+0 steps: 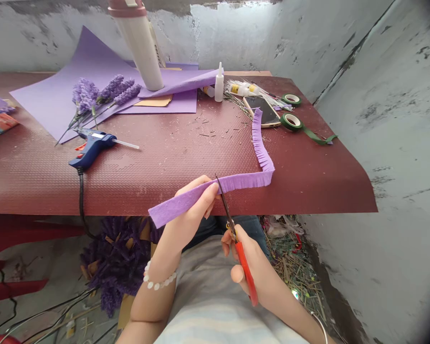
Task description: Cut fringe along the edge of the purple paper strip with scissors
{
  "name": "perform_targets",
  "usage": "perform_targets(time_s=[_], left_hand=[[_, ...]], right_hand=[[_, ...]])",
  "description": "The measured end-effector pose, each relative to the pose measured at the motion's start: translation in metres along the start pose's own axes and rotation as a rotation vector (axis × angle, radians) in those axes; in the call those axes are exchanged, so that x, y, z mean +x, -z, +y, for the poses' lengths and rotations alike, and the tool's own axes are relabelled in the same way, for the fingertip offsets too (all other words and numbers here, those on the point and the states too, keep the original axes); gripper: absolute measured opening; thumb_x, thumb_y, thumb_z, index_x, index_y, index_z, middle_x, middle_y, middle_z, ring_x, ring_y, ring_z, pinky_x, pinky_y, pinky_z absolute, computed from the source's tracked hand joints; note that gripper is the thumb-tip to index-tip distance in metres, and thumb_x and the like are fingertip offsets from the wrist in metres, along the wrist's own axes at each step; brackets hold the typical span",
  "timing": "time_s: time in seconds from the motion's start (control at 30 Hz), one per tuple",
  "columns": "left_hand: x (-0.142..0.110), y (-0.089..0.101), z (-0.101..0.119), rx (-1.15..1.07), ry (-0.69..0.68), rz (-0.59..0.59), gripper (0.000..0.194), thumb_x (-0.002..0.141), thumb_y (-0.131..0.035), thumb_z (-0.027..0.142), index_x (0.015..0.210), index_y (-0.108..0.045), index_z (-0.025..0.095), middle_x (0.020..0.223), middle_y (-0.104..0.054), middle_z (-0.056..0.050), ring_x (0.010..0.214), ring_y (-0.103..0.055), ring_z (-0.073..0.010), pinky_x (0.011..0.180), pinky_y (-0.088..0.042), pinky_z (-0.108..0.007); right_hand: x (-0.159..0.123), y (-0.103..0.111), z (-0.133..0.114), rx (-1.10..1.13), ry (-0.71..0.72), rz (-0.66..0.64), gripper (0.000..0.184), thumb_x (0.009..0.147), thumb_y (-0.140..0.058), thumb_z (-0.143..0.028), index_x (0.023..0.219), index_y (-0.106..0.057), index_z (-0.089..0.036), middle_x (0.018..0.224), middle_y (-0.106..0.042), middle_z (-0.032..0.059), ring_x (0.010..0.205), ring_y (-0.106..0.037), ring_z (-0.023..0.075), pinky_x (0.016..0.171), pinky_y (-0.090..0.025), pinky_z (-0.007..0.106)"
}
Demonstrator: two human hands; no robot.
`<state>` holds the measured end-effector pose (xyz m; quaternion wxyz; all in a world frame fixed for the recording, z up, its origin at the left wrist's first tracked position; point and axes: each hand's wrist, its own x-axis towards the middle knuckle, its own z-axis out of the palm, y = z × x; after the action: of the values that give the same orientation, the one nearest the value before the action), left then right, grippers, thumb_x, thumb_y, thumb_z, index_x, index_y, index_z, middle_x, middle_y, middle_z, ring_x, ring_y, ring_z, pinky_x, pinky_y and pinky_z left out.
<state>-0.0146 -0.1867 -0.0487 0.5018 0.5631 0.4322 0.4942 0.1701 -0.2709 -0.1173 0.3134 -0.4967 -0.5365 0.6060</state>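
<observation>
My left hand (195,203) pinches a long purple felt strip (243,181) between thumb and fingers, near the table's front edge. The strip's left end is uncut; to the right its lower edge is cut into a fringe, and it bends up toward the phone. In my right hand (249,258) is a pair of red-handled scissors (247,272). Its dark blades point up and meet the strip just right of my left thumb. Whether the blades are parted there is hard to make out.
A blue glue gun (93,147) with a cord lies at left, near purple flower stems (105,95) on purple sheets (50,98). Behind stand a white bottle (138,48) and a small glue bottle (219,86). A phone (263,111), wires and green tape rolls (291,121) lie at right.
</observation>
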Motion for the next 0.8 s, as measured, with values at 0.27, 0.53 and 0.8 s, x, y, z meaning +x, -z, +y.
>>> perform_targets(time_s=[0.27,0.53,0.8], left_hand=[[0.0,-0.002,0.0,0.047,-0.014,0.001,0.037,0.112,-0.067,0.031,0.077,-0.061,0.023,0.059,-0.054,0.006,0.056,-0.046,-0.0109,0.058,-0.04,-0.024],[0.0,-0.004,0.004,0.086,-0.027,-0.012,0.038,0.111,-0.067,0.029,0.074,-0.059,0.023,0.06,-0.055,0.006,0.056,-0.05,-0.0098,0.058,-0.044,-0.021],[-0.002,-0.005,0.004,0.111,-0.014,-0.002,0.038,0.11,-0.067,0.029,0.073,-0.059,0.024,0.06,-0.057,0.005,0.056,-0.052,-0.0102,0.056,-0.046,-0.02]], right_hand=[[0.001,-0.001,-0.001,-0.04,-0.072,0.028,0.091,0.075,-0.059,-0.117,0.102,-0.05,-0.031,0.085,-0.068,0.0015,0.074,-0.063,0.0256,0.065,-0.046,0.036],[0.004,-0.001,0.008,-0.001,0.012,0.036,0.112,0.05,-0.048,-0.127,0.102,-0.054,-0.028,0.088,-0.066,-0.0001,0.072,-0.054,0.0215,0.067,-0.044,0.036],[0.001,0.0,0.011,0.107,0.026,-0.052,0.102,0.06,-0.049,-0.125,0.094,-0.053,-0.028,0.072,-0.041,-0.0094,0.062,-0.028,0.0144,0.055,-0.025,0.032]])
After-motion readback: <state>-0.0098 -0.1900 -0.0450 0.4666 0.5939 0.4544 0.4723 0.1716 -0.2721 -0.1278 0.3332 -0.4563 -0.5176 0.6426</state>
